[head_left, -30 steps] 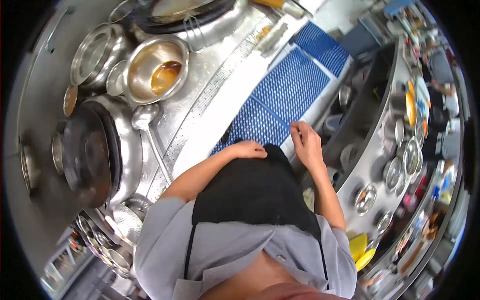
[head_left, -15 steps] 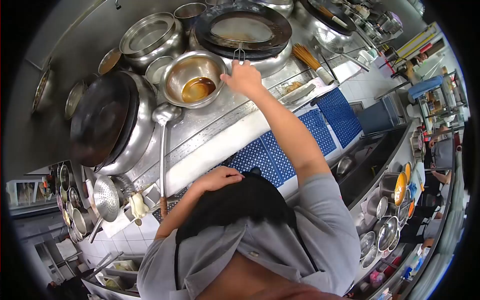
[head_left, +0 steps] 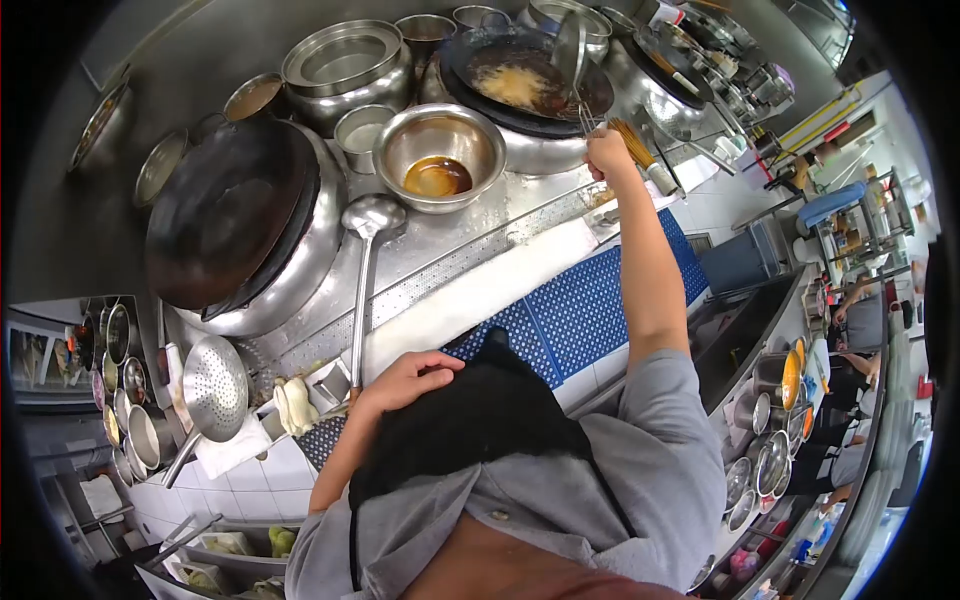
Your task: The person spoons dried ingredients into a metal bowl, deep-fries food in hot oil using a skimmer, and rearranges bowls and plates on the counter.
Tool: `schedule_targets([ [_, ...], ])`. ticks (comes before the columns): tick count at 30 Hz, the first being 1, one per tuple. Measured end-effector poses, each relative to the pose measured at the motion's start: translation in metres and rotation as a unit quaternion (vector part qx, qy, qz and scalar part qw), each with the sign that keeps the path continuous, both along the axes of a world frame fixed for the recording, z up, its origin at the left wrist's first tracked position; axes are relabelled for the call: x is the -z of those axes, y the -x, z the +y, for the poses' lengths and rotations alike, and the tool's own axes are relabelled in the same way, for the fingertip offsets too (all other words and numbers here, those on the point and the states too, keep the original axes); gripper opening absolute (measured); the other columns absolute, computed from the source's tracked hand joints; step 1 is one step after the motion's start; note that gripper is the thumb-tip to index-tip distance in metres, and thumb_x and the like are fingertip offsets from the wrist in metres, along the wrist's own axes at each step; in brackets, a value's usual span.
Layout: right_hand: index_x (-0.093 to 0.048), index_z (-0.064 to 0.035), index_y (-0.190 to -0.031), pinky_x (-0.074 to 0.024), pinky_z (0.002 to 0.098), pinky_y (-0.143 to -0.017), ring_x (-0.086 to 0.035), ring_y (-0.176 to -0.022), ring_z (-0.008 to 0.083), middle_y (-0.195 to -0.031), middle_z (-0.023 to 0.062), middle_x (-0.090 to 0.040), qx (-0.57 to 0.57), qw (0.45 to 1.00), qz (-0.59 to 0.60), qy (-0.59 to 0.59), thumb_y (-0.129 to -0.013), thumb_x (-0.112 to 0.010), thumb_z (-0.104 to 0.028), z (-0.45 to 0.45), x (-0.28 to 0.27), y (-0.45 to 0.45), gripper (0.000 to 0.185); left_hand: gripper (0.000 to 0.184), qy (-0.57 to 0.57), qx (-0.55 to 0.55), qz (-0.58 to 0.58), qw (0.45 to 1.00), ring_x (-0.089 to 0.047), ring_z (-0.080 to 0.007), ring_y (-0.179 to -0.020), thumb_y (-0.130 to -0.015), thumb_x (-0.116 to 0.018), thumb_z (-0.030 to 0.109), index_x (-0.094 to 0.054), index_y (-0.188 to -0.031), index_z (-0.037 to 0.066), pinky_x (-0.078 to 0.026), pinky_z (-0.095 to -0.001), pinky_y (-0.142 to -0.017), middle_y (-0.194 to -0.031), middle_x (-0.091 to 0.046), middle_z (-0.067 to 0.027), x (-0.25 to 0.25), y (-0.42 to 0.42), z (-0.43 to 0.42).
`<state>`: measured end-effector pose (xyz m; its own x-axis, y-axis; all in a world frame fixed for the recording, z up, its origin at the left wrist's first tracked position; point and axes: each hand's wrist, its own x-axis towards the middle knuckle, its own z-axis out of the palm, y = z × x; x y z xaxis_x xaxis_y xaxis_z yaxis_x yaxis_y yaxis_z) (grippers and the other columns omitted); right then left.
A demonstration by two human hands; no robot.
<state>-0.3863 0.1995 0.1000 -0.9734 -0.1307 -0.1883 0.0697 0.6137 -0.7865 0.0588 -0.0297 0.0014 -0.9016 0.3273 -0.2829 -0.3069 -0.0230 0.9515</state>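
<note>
My right hand [head_left: 609,157] is closed round the wire handle of a round mesh strainer [head_left: 570,52], which stands tilted on edge above the right side of a wok. In that wok [head_left: 465,45], pale food [head_left: 512,86] foams in dark liquid. My left hand [head_left: 405,382] lies against the black apron [head_left: 470,420], fingers stretched out and holding nothing. Left of the wok, a steel bowl [head_left: 488,135] holds some brown liquid [head_left: 437,177]. A long-handled ladle [head_left: 373,214] rests on the counter nearby, its handle reaching down close to my left hand.
A second, dark wok [head_left: 225,215] sits tilted at the left. Beside it lies a perforated skimmer [head_left: 216,388]. A bamboo brush [head_left: 632,145] is just beyond my right hand. A folded white cloth [head_left: 480,285] runs along the counter's front edge. Other people stand at the far right.
My right hand has moved right, lifting the strainer from flat over the wok to a steep tilt, so the foaming food shows. My left hand stays at the apron. The view has shifted somewhat.
</note>
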Motion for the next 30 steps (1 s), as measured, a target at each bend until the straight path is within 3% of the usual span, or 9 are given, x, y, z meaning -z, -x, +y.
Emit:
schedule_targets([
  [3, -0.053, -0.0078, -0.097, -0.0350, 0.0283, -0.036, -0.046, -0.045, 0.0131, -0.067, 0.0052, -0.054, 0.061, 0.966, -0.090, 0.236, -0.099, -0.045, -0.009, -0.004, 0.013, -0.020, 0.008, 0.031, -0.018, -0.024, 0.020, 0.999, -0.061, -0.0128, -0.107, -0.097, -0.062, 0.021, -0.065, -0.122, 0.002, -0.046, -0.0276, -0.095, -0.117, -0.067, -0.0067, -0.009, -0.003, -0.004],
  [6, -0.053, -0.0085, -0.102, -0.0337, 0.0231, -0.039, -0.044, -0.049, 0.0102, -0.069, 0.0033, -0.053, 0.064, 0.918, -0.168, 0.353, -0.101, -0.047, -0.011, -0.014, 0.033, -0.027, 0.006, 0.032, -0.041, -0.023, 0.022, 0.999, -0.060, -0.0144, -0.110, -0.096, -0.063, 0.021, -0.064, -0.123, 0.002, -0.045, -0.0283, -0.097, -0.119, -0.067, -0.0075, -0.013, -0.007, -0.005],
  [12, -0.057, -0.0094, -0.102, -0.0323, 0.0231, -0.039, -0.044, -0.049, 0.0098, -0.070, 0.0030, -0.055, -0.009, 0.873, -0.235, 0.427, -0.101, -0.046, -0.010, -0.012, 0.043, -0.021, 0.012, 0.032, -0.016, -0.003, 0.018, 1.000, -0.060, -0.0155, -0.113, -0.097, -0.063, 0.019, -0.063, -0.123, 0.002, -0.045, -0.0293, -0.098, -0.121, -0.066, -0.0079, -0.017, -0.005, -0.007],
  [21, -0.063, -0.0072, -0.103, -0.0338, 0.0233, -0.039, -0.049, -0.050, 0.0081, -0.067, 0.0009, -0.057, -0.075, 0.984, -0.038, 0.159, -0.099, -0.053, -0.018, -0.006, -0.013, -0.062, 0.016, 0.032, -0.033, 0.002, 0.038, 0.999, -0.062, -0.0122, -0.104, -0.096, -0.065, 0.021, -0.064, -0.121, 0.001, -0.047, -0.0275, -0.094, -0.113, -0.068, -0.0064, -0.003, -0.003, -0.006],
  [24, -0.066, -0.0044, -0.101, -0.0407, 0.0293, -0.043, -0.055, -0.052, 0.0143, -0.067, 0.0070, -0.061, -0.091, 0.994, 0.057, 0.030, -0.095, -0.055, -0.017, -0.016, -0.019, -0.059, 0.018, 0.032, -0.024, 0.011, 0.036, 0.999, -0.062, -0.0121, -0.103, -0.096, -0.065, 0.021, -0.065, -0.121, 0.001, -0.048, -0.0275, -0.093, -0.112, -0.068, -0.0063, -0.005, -0.002, -0.007],
  [25, -0.067, -0.0036, -0.102, -0.0513, 0.0419, -0.060, -0.067, -0.067, 0.0304, -0.079, 0.0191, -0.068, -0.096, 0.984, 0.132, -0.074, -0.090, -0.057, -0.016, -0.022, -0.023, -0.058, 0.020, 0.032, -0.028, 0.009, 0.034, 0.999, -0.062, -0.0120, -0.102, -0.096, -0.065, 0.021, -0.065, -0.121, 0.001, -0.048, -0.0276, -0.092, -0.112, -0.068, -0.0062, -0.005, -0.003, -0.006],
  [28, -0.067, -0.0036, -0.102, -0.0502, 0.0498, -0.081, -0.066, -0.090, 0.0424, -0.092, 0.0255, -0.067, -0.110, 0.929, 0.282, -0.210, -0.087, -0.057, -0.015, -0.040, -0.029, -0.059, 0.021, 0.032, -0.031, 0.004, 0.037, 0.999, -0.062, -0.0116, -0.102, -0.095, -0.065, 0.021, -0.064, -0.121, 0.001, -0.048, -0.0275, -0.092, -0.111, -0.069, -0.0059, -0.006, -0.005, -0.004],
  [29, -0.068, -0.0035, -0.101, -0.0479, 0.0528, -0.088, -0.062, -0.102, 0.0449, -0.098, 0.0273, -0.067, -0.109, 0.938, 0.253, -0.209, -0.087, -0.057, -0.013, -0.044, -0.034, -0.061, 0.021, 0.032, -0.028, 0.003, 0.039, 0.999, -0.062, -0.0115, -0.102, -0.095, -0.065, 0.021, -0.064, -0.121, 0.001, -0.048, -0.0274, -0.092, -0.111, -0.069, -0.0059, -0.007, -0.006, -0.004],
  [30, -0.068, -0.0033, -0.100, -0.0485, 0.0524, -0.088, -0.062, -0.101, 0.0450, -0.097, 0.0272, -0.067, -0.113, 0.934, 0.263, -0.214, -0.087, -0.057, -0.013, -0.047, -0.033, -0.059, 0.020, 0.032, -0.025, 0.002, 0.042, 0.999, -0.062, -0.0113, -0.102, -0.095, -0.065, 0.021, -0.064, -0.121, 0.001, -0.048, -0.0272, -0.092, -0.111, -0.069, -0.0058, -0.008, -0.007, -0.004],
])
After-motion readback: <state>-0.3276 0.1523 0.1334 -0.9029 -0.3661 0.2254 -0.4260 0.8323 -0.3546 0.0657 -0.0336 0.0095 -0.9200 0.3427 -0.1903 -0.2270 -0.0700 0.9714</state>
